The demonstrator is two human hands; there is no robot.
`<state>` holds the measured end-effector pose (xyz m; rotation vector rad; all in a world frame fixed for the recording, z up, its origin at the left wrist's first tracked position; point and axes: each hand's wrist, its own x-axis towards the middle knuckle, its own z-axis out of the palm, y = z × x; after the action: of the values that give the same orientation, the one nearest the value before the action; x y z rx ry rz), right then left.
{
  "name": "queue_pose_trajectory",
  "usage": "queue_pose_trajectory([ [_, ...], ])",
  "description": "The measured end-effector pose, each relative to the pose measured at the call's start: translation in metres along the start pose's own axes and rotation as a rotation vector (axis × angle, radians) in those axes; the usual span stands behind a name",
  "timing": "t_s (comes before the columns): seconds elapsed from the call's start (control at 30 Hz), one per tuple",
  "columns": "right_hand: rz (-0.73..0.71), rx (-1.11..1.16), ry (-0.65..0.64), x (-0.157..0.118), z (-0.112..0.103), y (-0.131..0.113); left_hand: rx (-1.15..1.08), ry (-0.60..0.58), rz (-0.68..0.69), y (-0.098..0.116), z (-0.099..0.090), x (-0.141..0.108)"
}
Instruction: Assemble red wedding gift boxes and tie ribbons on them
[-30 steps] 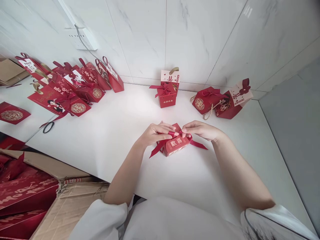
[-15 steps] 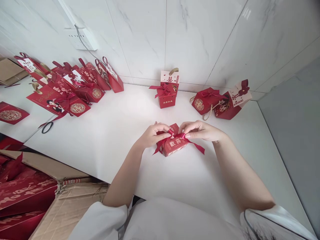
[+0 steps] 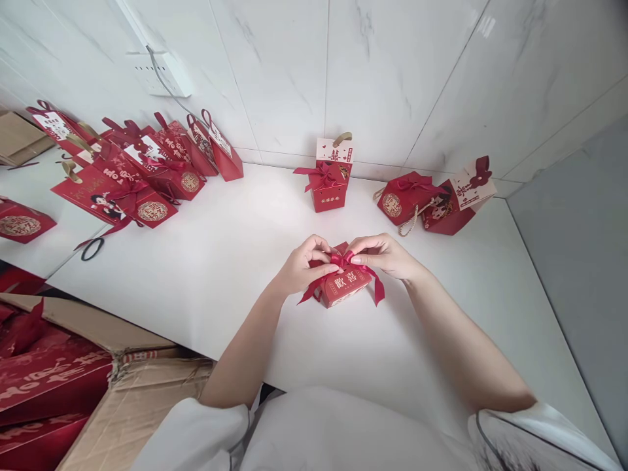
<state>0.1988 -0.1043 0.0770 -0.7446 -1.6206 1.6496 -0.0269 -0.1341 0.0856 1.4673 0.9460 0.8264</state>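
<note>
A small red gift box (image 3: 347,282) with pale lettering rests on the white table in front of me. Across its top runs a dark red satin ribbon (image 3: 377,288), looped near the middle, with one tail hanging at each side. My left hand (image 3: 309,265) pinches the ribbon at the left of the loops, thumb and fingers together. From the right, my right hand (image 3: 380,255) grips the ribbon between thumb and forefinger. The fingertips of both hands almost meet over the box and partly hide the knot.
Behind stands a red box with a bow (image 3: 328,186). Two more boxes, one with a rope handle (image 3: 400,199), stand at right. Several red gift boxes (image 3: 147,203) crowd the left, near a black ring (image 3: 92,248). A carton (image 3: 142,392) of red packages sits lower left.
My right hand has moved left, closer to my left hand. The ribbon's loops are drawn in over the box, and the right tail now hangs nearer the box.
</note>
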Motion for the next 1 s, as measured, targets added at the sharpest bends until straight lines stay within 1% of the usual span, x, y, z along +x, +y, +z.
queue_pose_trajectory([
  [0.17,-0.028,0.037,-0.041,0.000,0.002,0.000,-0.014,0.057,-0.105,0.003,0.004,-0.001],
  [0.37,0.020,0.037,-0.071,-0.002,0.003,-0.003,-0.037,0.036,-0.113,0.007,0.007,-0.002],
  [0.43,0.020,0.058,-0.059,-0.001,0.003,0.000,-0.036,0.039,-0.119,0.007,0.008,-0.003],
  [0.57,-0.029,0.093,-0.019,0.002,0.003,0.005,-0.049,0.108,-0.153,0.009,0.011,-0.003],
  [0.67,-0.039,0.010,-0.032,0.001,0.004,0.003,-0.015,0.123,-0.174,0.011,0.014,-0.003],
  [0.8,-0.028,-0.161,-0.015,-0.001,0.010,-0.008,0.019,0.133,-0.135,0.010,0.016,-0.003],
  [1.0,0.010,-0.245,-0.060,-0.003,0.010,-0.018,0.008,0.117,-0.147,0.009,0.017,-0.003],
])
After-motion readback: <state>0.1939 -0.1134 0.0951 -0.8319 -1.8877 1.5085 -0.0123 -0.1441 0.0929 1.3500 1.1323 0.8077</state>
